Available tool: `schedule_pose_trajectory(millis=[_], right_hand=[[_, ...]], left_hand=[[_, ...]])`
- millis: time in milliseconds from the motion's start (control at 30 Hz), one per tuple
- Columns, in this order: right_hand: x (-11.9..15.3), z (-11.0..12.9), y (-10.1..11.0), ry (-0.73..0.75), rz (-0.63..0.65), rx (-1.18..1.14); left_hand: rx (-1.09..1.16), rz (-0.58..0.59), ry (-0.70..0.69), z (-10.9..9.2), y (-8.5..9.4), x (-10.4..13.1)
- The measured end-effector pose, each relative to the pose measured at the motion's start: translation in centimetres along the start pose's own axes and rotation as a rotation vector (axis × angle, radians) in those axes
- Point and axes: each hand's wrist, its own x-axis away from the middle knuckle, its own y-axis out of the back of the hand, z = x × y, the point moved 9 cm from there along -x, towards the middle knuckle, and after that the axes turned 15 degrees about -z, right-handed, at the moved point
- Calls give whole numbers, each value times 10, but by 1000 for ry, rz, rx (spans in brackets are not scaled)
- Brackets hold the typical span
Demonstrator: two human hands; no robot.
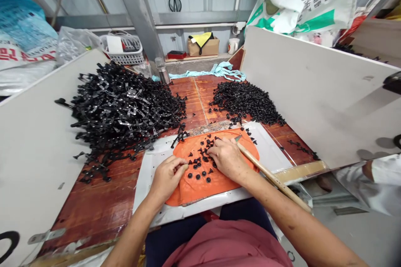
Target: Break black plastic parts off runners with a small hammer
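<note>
An orange mat (200, 185) lies on a white board (150, 167) in front of me, with several small black plastic caps (200, 162) scattered on it. My left hand (167, 175) rests on the mat's left edge, fingers curled together near the caps; whether it pinches one I cannot tell. My right hand (227, 158) lies palm down over the caps at the mat's right, fingertips touching them. A wooden stick (272, 177) runs under my right forearm.
A big heap of black metal clips (122, 106) lies on the left of the red-brown table (103, 200). A smaller heap of black caps (246, 102) lies at the right. White panels (316, 91) wall both sides. Another person's white sleeve (372, 179) shows at the right.
</note>
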Motion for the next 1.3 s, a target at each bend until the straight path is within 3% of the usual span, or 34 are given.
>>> schedule_pose_trajectory(millis=[133, 300, 500, 733, 900, 1100, 1200, 1300], right_hand=[[4, -4, 9, -5, -11, -5], [4, 12, 8, 60, -5, -28], [9, 24, 4, 132, 21, -41], [2, 18, 8, 111, 41, -49], [-17, 30, -10, 126, 71, -29], [-34, 33, -27, 96, 102, 11], [-40, 26, -21, 67, 68, 5], [-36, 10, -1, 9, 2, -9]], left_hand=[[-46, -47, -71, -5, 4, 5], [-69, -85, -137, -22, 13, -2], [-145, 77, -176, -43, -6, -9], [-183, 162, -151, -41, -12, -8], [-192, 116, -139, -37, -7, -22], [-296, 182, -144, -37, -25, -34], [-384, 129, -166, -39, -24, -37], [-403, 60, -180, -42, -15, -38]])
